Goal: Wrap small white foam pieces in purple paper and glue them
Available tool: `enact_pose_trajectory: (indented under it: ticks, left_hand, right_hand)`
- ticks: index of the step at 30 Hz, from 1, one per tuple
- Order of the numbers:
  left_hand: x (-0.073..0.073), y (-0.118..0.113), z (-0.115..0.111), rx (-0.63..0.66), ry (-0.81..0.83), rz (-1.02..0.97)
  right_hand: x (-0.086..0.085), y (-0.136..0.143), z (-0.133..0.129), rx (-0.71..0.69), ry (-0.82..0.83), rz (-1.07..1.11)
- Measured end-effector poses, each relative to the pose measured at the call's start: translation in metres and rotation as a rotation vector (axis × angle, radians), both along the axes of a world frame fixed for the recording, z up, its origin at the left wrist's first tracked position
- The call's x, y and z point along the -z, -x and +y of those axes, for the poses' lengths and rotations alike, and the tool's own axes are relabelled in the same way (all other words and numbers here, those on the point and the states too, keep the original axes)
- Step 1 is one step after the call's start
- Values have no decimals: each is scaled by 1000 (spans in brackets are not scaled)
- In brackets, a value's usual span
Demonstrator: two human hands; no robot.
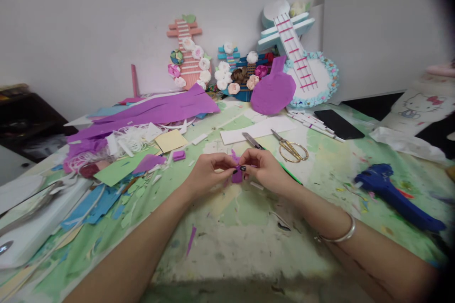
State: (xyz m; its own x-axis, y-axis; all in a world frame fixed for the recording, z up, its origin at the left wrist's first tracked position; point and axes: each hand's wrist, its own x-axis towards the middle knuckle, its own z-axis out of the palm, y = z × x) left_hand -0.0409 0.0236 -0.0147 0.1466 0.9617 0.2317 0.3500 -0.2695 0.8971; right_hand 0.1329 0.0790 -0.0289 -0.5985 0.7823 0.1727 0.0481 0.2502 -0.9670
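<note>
Both of my hands meet over the middle of the table. My left hand (212,173) and my right hand (262,168) pinch a small purple paper piece (237,176) between thumbs and fingertips. Part of that piece hangs below my thumbs, and a bit sticks up between my index fingers. Just beyond my right hand lie a utility knife (251,140) with a green edge showing past my wrist, and gold-handled scissors (289,148). A small purple block (179,155) rests to the left of my left hand.
Decorated instrument models (192,68) lean on the back wall, with a purple lute-shaped piece (273,87) among them. Purple crepe paper (152,109) and scraps cover the left. A blue glue gun (398,199), a black phone (339,124) and white sticks (314,124) lie right.
</note>
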Motion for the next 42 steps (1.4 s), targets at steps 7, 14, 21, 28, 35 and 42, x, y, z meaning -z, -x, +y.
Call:
enact_pose_trajectory:
  ticks: [7, 14, 21, 28, 35, 42]
  left_hand:
    - [2, 1, 1, 24, -137, 178]
    - [-2, 4, -1, 74, -290, 365]
    - [5, 0, -2, -22, -153, 110]
    - [13, -3, 1, -43, 85, -194]
    - [11, -7, -1, -57, 39, -128]
    - [14, -7, 1, -22, 10, -71]
  right_hand:
    - [1, 1, -2, 30, -127, -12]
    - [-4, -3, -4, 19, -533, -148]
    - [-6, -7, -6, -42, -819, -255]
    - [-3, -6, -7, -7, -817, -228]
    - [-13, -9, -7, 64, -627, -121]
    - [-24, -20, 1, 318, -295, 118]
